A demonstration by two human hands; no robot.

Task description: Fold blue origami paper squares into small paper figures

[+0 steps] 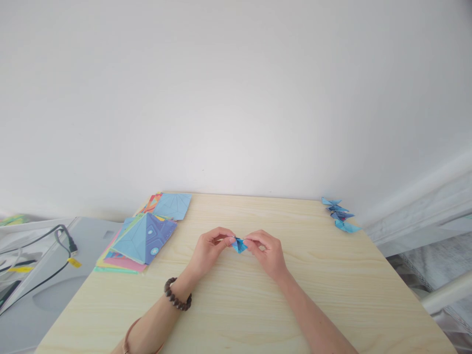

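A small folded piece of blue paper [239, 244] is held just above the light wooden table [236, 305], near its middle. My left hand [210, 250] pinches its left side with thumb and fingers closed. My right hand [267, 251] pinches its right side the same way. A dark beaded bracelet [177, 296] sits on my left wrist.
A stack of coloured paper sheets [142, 241] lies at the table's far left, with a blue sheet [173, 205] behind it. Several small folded blue paper pieces [339, 214] sit at the far right corner. A grey surface with black cables [55, 246] stands left of the table.
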